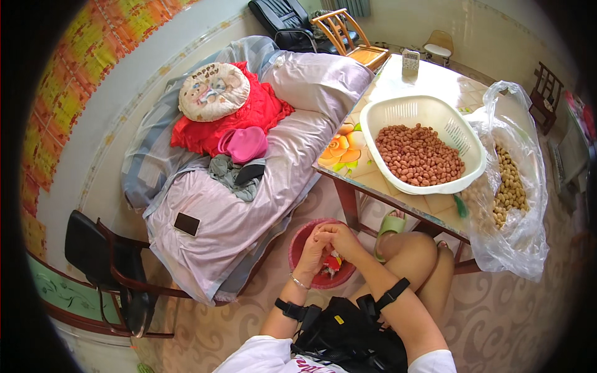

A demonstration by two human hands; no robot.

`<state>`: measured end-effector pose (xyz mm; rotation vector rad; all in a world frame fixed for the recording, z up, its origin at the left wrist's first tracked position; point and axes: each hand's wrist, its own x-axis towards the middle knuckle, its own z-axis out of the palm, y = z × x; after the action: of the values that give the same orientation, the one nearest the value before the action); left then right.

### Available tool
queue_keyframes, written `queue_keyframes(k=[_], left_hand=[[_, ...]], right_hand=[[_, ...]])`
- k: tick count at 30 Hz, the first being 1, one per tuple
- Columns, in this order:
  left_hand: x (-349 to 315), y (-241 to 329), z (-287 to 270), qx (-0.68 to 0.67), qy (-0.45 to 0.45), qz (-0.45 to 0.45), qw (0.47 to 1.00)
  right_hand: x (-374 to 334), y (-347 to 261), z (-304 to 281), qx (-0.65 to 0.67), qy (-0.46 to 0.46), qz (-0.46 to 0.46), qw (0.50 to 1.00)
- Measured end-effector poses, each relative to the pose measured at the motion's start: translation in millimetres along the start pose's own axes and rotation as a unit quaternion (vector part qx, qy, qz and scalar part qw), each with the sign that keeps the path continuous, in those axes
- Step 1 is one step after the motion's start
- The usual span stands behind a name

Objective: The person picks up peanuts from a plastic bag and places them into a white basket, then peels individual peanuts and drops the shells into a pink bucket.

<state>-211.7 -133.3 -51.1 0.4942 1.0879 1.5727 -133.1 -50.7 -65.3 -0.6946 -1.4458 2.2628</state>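
Note:
My left hand and my right hand meet over a red basin on the floor. The fingers of both are closed and pressed together; whatever they may hold is hidden. Inside the basin, below the hands, lie some red and white scraps. To the right, a white plastic basket on the table contains many shelled, reddish-skinned peanuts. Beside it, a clear plastic bag holds peanuts in their shells and droops over the table's edge.
The table bears a small white device. At left, a covered sofa carries a round cushion, red cloth, a pink bag-like item and a phone. A black chair stands farther left.

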Motion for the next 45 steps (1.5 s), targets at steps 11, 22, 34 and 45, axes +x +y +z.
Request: queue_keyframes(k=[11,22,34,45], left_hand=[[-5,-13,17,0.034,0.066,0.073,0.995],[8,-24,7,0.023,0.048,0.056,0.997],[22,8,-5,0.125,0.108,0.052,0.985],[17,9,-9,0.042,0.113,0.039,0.992]], right_hand=[[-6,-1,-3,0.005,-0.028,-0.061,0.998],[4,9,-10,-0.011,-0.003,-0.009,1.000],[-3,-8,-14,0.023,0.072,0.000,0.997],[-7,-17,-12,-0.047,0.045,0.004,0.998]])
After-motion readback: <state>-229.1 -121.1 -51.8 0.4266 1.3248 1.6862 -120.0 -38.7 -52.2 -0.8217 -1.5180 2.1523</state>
